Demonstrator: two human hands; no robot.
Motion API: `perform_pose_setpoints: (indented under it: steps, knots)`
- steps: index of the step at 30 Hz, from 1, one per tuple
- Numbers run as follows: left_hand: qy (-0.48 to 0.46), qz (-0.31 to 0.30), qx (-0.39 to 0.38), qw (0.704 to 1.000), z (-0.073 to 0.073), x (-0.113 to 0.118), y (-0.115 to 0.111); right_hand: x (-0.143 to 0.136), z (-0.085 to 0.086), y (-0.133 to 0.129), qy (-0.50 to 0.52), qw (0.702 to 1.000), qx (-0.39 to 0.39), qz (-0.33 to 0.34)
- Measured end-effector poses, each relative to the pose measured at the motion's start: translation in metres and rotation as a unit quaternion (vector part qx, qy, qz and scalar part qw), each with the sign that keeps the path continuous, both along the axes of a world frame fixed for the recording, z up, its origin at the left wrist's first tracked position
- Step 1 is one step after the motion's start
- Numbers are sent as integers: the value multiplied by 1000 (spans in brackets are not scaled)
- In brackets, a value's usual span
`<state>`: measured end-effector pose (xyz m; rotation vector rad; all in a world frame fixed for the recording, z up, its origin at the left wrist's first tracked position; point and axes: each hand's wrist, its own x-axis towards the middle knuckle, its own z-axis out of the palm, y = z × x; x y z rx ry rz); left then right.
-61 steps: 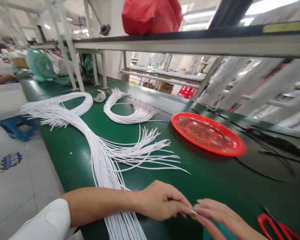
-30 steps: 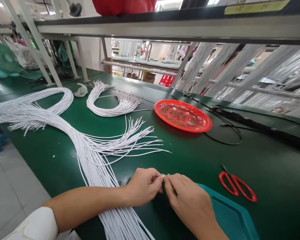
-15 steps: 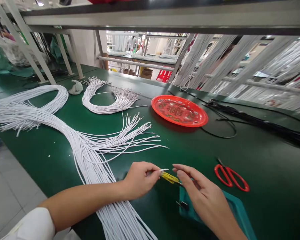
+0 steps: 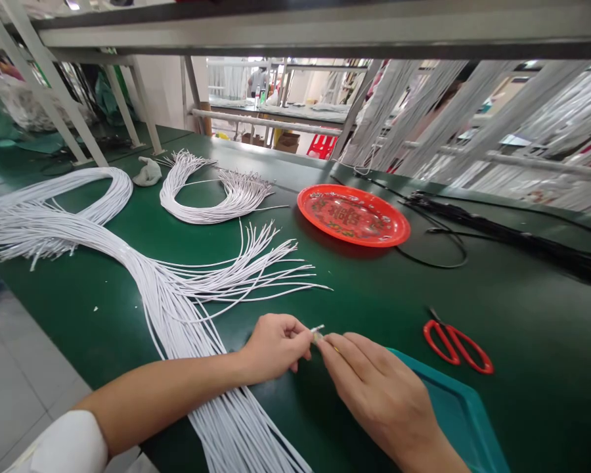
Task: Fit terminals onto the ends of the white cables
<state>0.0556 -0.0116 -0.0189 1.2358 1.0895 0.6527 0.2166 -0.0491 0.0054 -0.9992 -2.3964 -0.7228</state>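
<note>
My left hand (image 4: pixel 278 348) pinches the end of a white cable (image 4: pixel 318 328) between thumb and fingertips, and the short tip sticks out past them. Against that tip, my right hand (image 4: pixel 381 391) is closed with its fingers pressed together. A sliver of a small yellow tool (image 4: pixel 336 349) shows between its fingers; the rest is hidden by the hand. Under my left forearm runs a thick bundle of white cables (image 4: pixel 177 309), its loose ends fanned out beyond my hands. Partly behind my right hand sits a teal tray (image 4: pixel 465 407).
Red-handled scissors (image 4: pixel 457 345) lie right of the tray. Further back are a red oval plate (image 4: pixel 353 215), black cables (image 4: pixel 512 236) and a curved bundle of white cables (image 4: pixel 211 211). A shelf beam (image 4: pixel 295 41) crosses above the green table (image 4: pixel 536 368).
My right hand has moved left and closed in at the cable end, covering most of the yellow tool, which was plainly visible before. The left hand has barely moved.
</note>
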Motion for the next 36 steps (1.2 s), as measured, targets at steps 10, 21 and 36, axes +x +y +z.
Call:
perform_pose_setpoints:
  steps: [10,21,36]
  knots:
    - [-41,5,27,999,8,-2,-3,-11,8,8,474,721,-462,-203]
    - [-31,-20,53,998,1,-2,-3,-19,-3,3,378,835,-345,-203]
    - [-75,12,129,989,6,-2,-11,-21,18,4,652,326,-680,-74]
